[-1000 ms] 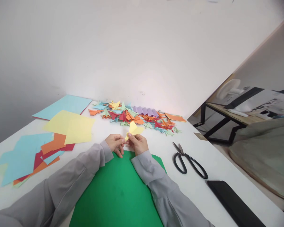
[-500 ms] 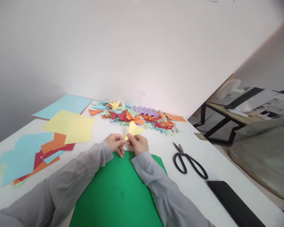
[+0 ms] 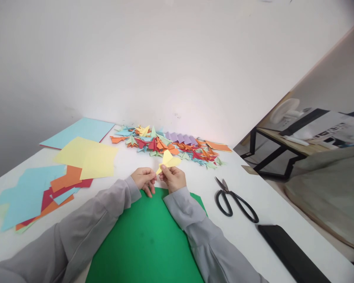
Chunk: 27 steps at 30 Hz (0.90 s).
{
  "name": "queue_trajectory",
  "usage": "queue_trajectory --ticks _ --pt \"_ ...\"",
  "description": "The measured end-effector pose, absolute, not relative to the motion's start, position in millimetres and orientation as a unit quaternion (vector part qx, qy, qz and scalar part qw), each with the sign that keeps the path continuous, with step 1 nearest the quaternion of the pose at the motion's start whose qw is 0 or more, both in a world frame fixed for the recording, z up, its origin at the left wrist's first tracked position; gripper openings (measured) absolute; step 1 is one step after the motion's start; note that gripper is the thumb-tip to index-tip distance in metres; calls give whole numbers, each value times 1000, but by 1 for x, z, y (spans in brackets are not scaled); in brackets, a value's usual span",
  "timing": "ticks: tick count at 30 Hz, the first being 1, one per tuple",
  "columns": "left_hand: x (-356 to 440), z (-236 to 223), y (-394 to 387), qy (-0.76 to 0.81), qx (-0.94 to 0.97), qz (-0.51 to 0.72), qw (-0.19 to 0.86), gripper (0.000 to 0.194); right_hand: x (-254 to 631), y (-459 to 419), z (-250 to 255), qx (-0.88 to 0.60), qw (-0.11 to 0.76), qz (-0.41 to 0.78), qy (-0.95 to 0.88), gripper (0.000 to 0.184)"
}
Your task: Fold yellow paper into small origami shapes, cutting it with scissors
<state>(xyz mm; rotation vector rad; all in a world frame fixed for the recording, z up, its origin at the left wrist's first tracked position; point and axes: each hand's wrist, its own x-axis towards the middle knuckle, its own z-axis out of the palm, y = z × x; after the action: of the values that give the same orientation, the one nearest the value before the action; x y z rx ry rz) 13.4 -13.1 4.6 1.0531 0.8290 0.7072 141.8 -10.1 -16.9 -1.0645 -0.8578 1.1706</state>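
A small yellow folded paper plane (image 3: 167,159) is pinched in my right hand (image 3: 175,180), thumb on top, its wings spread up and away from me. My left hand (image 3: 144,180) is closed, thumb pressed to the index finger, right beside the plane's narrow lower end. Whether those fingertips grip the tip cannot be made out. Both hands are above the far edge of a green mat (image 3: 147,239). Just beyond them lies a heap of small folded paper planes (image 3: 162,145) in several colours.
On the left lie a yellow sheet (image 3: 88,157), a pile of coloured paper pieces (image 3: 32,192) and a light blue sheet (image 3: 79,131). Black-handled scissors (image 3: 236,200) and a flat black object (image 3: 292,251) are on the right of the white table (image 3: 221,243). A wall stands behind.
The yellow paper plane and my right hand have shifted slightly to the right. My left hand has barely moved.
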Motion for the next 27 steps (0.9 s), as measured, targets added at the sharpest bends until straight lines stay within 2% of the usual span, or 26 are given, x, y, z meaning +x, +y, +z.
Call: queue_trajectory --ticks 13,22,27 --pt "19 5 -22 415 525 357 651 18 140 -12 -17 -470 611 503 -391 28" --pt "14 6 -20 387 509 347 686 32 144 -9 -17 -448 625 520 -372 28" --pt "14 4 -21 392 535 341 667 38 142 -10 -12 -408 636 549 -357 27"
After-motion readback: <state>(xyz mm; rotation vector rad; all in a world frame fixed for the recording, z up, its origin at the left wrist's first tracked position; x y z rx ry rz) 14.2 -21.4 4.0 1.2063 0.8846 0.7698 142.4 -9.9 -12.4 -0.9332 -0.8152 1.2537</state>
